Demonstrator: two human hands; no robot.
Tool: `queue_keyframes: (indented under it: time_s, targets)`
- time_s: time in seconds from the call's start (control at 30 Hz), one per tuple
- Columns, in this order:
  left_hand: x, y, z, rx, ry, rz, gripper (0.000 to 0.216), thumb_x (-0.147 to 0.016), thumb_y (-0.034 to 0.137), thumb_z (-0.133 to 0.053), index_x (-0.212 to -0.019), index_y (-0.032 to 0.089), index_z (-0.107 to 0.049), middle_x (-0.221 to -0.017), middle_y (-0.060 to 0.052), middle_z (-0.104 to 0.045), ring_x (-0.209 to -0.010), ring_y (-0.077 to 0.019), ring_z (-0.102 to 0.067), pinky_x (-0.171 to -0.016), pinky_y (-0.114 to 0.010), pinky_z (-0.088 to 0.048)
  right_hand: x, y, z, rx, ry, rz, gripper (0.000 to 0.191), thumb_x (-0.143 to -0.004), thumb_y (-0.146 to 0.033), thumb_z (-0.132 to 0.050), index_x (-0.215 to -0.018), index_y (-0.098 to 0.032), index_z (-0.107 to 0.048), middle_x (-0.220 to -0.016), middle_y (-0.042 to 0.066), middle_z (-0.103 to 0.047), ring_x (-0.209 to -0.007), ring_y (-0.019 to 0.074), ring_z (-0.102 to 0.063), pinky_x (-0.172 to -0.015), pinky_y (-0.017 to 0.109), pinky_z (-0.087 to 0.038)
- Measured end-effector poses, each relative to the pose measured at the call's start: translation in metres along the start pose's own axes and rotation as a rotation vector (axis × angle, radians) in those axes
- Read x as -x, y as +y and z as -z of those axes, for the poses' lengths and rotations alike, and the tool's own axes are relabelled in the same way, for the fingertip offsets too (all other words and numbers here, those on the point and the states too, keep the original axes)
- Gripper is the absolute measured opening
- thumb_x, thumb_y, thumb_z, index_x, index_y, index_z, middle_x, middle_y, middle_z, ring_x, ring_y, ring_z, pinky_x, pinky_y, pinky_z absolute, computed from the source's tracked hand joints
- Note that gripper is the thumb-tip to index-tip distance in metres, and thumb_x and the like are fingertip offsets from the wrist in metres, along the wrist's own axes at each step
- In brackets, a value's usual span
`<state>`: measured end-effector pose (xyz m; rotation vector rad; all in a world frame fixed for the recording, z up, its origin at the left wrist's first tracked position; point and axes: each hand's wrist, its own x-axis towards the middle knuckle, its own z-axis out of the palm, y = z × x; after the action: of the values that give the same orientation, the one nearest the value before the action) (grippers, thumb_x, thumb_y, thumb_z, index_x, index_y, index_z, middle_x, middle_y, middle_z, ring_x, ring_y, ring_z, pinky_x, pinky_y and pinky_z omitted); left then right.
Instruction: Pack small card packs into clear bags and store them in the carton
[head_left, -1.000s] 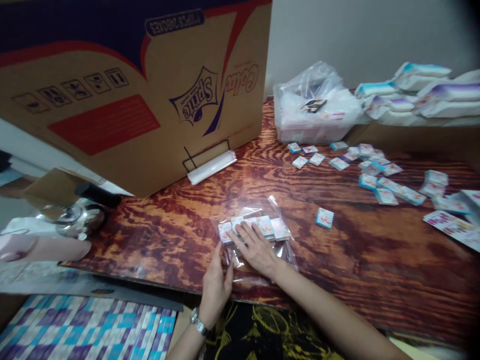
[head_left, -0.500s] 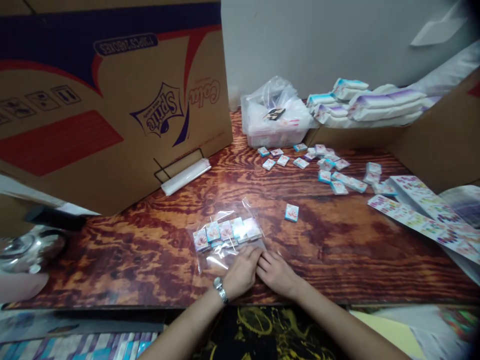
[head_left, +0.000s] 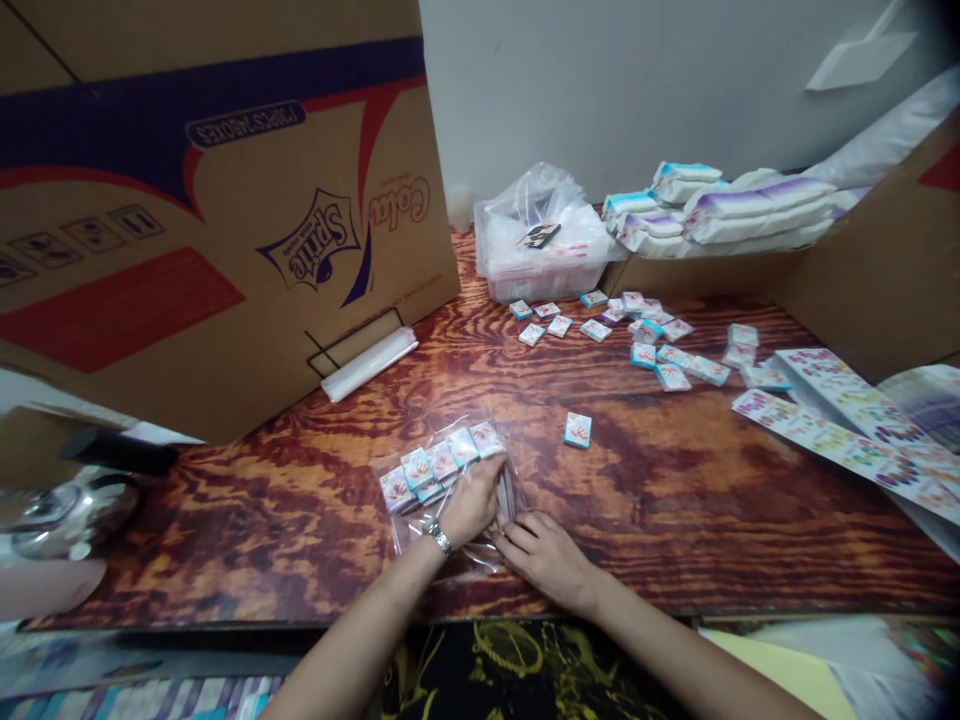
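Note:
A clear plastic bag (head_left: pixel 405 538) lies flat on the table in front of me, with several small white, blue and purple boxes (head_left: pixel 442 462) in a slanting row inside it. My left hand (head_left: pixel 472 503), with a metal watch at the wrist, is closed on the bag's right part, close to the end box. Its fingertips are mostly hidden. Lower down, my right hand (head_left: pixel 551 562) pinches the bag's near right edge with bent fingers. One loose small box (head_left: pixel 577 430) lies beyond my right hand, apart from the bag.
A big cardboard carton (head_left: pixel 300 330) stands at left, a roll of plastic (head_left: pixel 371 365) at its foot. Further back are a plastic tub (head_left: pixel 510 288) with bags and scattered small boxes (head_left: pixel 645 355). Wrapped packs (head_left: pixel 757 215) and printed sheets (head_left: pixel 847 430) are right; a shiny metal object (head_left: pixel 75 515) is far left.
My left hand has moved up and slightly left along the bag, away from my right hand. The row of boxes now slants more. My right hand has shifted slightly down.

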<state>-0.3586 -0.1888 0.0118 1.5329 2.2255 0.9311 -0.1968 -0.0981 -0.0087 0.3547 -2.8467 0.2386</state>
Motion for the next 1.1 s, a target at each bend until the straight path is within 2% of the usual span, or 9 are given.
queue_keyframes:
  time_s: [0.17,0.3,0.43,0.7,0.87,0.93,0.97,1.03,1.1]
  targets:
    - [0.0,0.0,0.003,-0.017,0.028,-0.01,0.041,-0.086,0.009,-0.034,-0.126,0.015,-0.044,-0.115,-0.012,-0.057,-0.109,-0.0201,-0.052,-0.095,-0.041,-0.044,0.002,-0.001,0.001,-0.016,0.045,-0.029,0.025,-0.09,-0.023,-0.051,-0.114,-0.019,-0.057,-0.104,0.007,-0.063,-0.091,0.0191,-0.051,-0.081,0.033,-0.043]
    - [0.031,0.021,0.008,-0.036,-0.013,0.013,0.036,-0.087,0.012,-0.037,-0.12,0.019,-0.049,-0.11,-0.009,-0.057,-0.105,-0.0191,-0.052,-0.092,-0.036,-0.045,-0.001,-0.003,0.002,-0.069,0.036,-0.028,0.019,-0.09,-0.03,-0.052,-0.101,-0.019,-0.062,-0.091,0.005,-0.065,-0.085,0.0181,-0.053,-0.078,0.032,-0.044]
    - [0.058,0.027,0.011,-0.072,0.008,0.134,0.029,-0.089,0.015,-0.035,-0.113,0.018,-0.051,-0.1,-0.008,-0.057,-0.091,-0.0186,-0.055,-0.083,-0.035,-0.048,-0.007,-0.009,-0.003,-0.122,0.061,0.054,0.028,-0.088,-0.033,-0.053,-0.111,-0.018,-0.06,-0.111,0.009,-0.063,-0.106,0.0204,-0.05,-0.09,0.034,-0.041]
    - [0.031,-0.01,0.032,-0.099,0.051,0.187,0.027,-0.09,0.014,-0.03,-0.109,0.017,-0.049,-0.094,-0.008,-0.058,-0.088,-0.0184,-0.054,-0.083,-0.036,-0.046,-0.008,-0.013,-0.012,-0.119,0.084,0.026,0.028,-0.089,-0.026,-0.052,-0.116,-0.025,-0.058,-0.112,0.004,-0.064,-0.104,0.0197,-0.052,-0.089,0.035,-0.041]
    - [0.038,0.01,0.02,-0.148,-0.004,0.136,0.03,-0.083,0.012,-0.038,-0.109,0.016,-0.051,-0.1,-0.011,-0.058,-0.094,-0.0214,-0.054,-0.082,-0.037,-0.047,-0.006,-0.014,-0.007,-0.108,0.123,0.046,0.029,-0.088,-0.036,-0.051,-0.112,-0.023,-0.061,-0.107,0.006,-0.066,-0.1,0.0211,-0.054,-0.085,0.034,-0.043]
    - [0.037,0.019,0.011,-0.163,-0.056,0.089,0.037,-0.077,0.012,-0.046,-0.114,0.016,-0.05,-0.101,-0.01,-0.06,-0.093,-0.0214,-0.056,-0.081,-0.035,-0.049,-0.005,-0.006,-0.002,-0.085,0.169,0.108,0.025,-0.09,-0.032,-0.048,-0.107,-0.023,-0.062,-0.102,0.006,-0.067,-0.096,0.0202,-0.056,-0.081,0.033,-0.044]
    - [0.034,0.021,0.008,-0.168,-0.067,0.069,0.046,-0.074,0.011,-0.049,-0.119,0.016,-0.047,-0.11,-0.011,-0.059,-0.099,-0.0216,-0.055,-0.085,-0.035,-0.048,-0.005,0.001,0.001,-0.06,0.202,0.119,0.023,-0.09,-0.028,-0.047,-0.106,-0.023,-0.063,-0.099,0.006,-0.067,-0.093,0.0195,-0.057,-0.08,0.032,-0.044]
    - [0.027,0.021,0.003,-0.173,-0.059,0.054,0.058,-0.072,0.01,-0.049,-0.129,0.015,-0.038,-0.127,-0.013,-0.051,-0.113,-0.022,-0.049,-0.093,-0.034,-0.045,-0.008,0.018,0.009,0.025,0.287,0.024,0.02,-0.089,-0.027,-0.05,-0.102,-0.022,-0.063,-0.098,0.008,-0.066,-0.09,0.0201,-0.058,-0.079,0.032,-0.044]
    - [0.02,0.02,0.0,-0.164,-0.041,0.05,0.064,-0.072,0.008,-0.048,-0.133,0.014,-0.032,-0.134,-0.014,-0.044,-0.121,-0.0225,-0.044,-0.097,-0.035,-0.042,-0.015,0.033,0.017,0.116,0.354,-0.224,0.027,-0.086,-0.036,-0.055,-0.104,-0.018,-0.062,-0.103,0.014,-0.063,-0.092,0.0247,-0.058,-0.078,0.035,-0.045]
